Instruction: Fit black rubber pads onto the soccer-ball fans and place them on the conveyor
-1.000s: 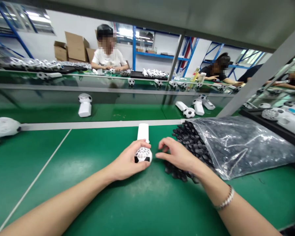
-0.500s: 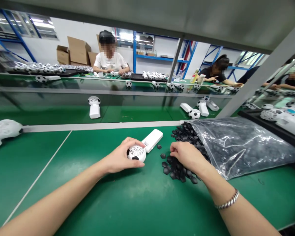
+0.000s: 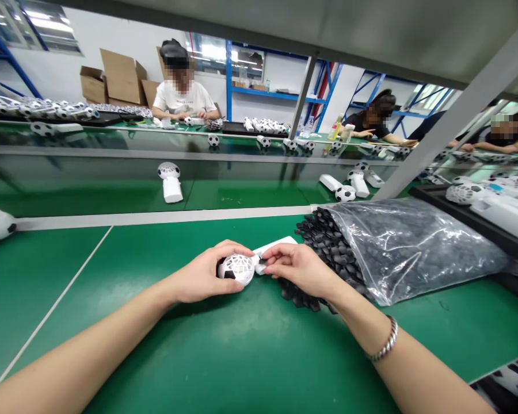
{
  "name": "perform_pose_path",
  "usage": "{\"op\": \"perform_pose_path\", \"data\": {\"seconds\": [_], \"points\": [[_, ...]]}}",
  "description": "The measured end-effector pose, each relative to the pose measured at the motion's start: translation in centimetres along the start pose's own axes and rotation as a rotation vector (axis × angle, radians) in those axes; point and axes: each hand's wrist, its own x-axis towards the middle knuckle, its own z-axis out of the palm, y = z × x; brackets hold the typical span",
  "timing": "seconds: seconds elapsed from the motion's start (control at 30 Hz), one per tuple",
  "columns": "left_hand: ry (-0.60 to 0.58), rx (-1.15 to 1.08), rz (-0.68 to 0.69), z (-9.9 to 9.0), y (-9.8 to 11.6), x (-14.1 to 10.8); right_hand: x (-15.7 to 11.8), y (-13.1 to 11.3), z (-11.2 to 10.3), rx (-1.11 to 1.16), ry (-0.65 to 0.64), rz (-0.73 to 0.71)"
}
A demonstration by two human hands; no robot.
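Observation:
Near the middle of the green table point(image 3: 224, 356) lies a white device point(image 3: 238, 269) with a round slotted head, black patches and a white handle. My left hand point(image 3: 207, 273) is wrapped round the head from the left, thumb below and fingers above. Close to the handle, my right hand point(image 3: 296, 267) pinches a small black piece point(image 3: 262, 262) between thumb and fingertips. Part of the handle is hidden behind this hand. Black pieces point(image 3: 336, 247) spill from a clear plastic bag point(image 3: 418, 247) to the right, partly behind my right wrist.
Beyond a pale strip point(image 3: 164, 218), similar devices point(image 3: 171, 187) lie on a green surface. A black tray point(image 3: 496, 233) of devices stands at the right. A slanted metal post point(image 3: 440, 121) rises behind the bag. A person in a white shirt point(image 3: 185, 99) sits opposite; others work at the right.
My right hand has moved left from the loose black pieces to the device and now holds a black piece. My left hand keeps its hold on the head. The view has shifted slightly.

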Motion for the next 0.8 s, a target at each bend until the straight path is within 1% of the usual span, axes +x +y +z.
{"op": "perform_pose_path", "data": {"seconds": [0.1,0.17,0.27,0.33,0.4,0.5,0.6,0.73,0.8], "points": [[0.042,-0.034,-0.023,0.3,-0.1,0.0,-0.1,0.2,0.2,-0.253,0.122,-0.210],[0.067,-0.051,-0.041,0.6,-0.1,-0.1,-0.2,0.0,0.3,-0.330,0.142,-0.291],[0.082,-0.065,-0.047,0.8,0.0,-0.1,-0.4,-0.5,0.4,-0.316,0.105,-0.319],[0.082,-0.075,-0.036,0.9,0.0,0.0,-0.5,-0.8,0.5,-0.371,0.073,-0.375],[0.083,-0.071,-0.032,0.9,0.1,0.0,-0.6,-1.0,0.5,-0.419,0.064,-0.424],[0.086,-0.045,-0.032,0.9,0.2,0.0,-0.8,-1.1,0.5,-0.409,0.069,-0.454],[0.095,-0.013,-0.024,1.0,0.3,-0.1,-0.8,-1.1,0.7,-0.442,0.062,-0.512],[0.126,0.024,-0.022,1.3,0.5,-0.1,-0.5,-0.7,1.1,-0.474,0.043,-0.523],[0.151,0.044,-0.018,1.6,0.5,0.0,-0.3,-0.5,1.3,-0.480,0.025,-0.566]]}}
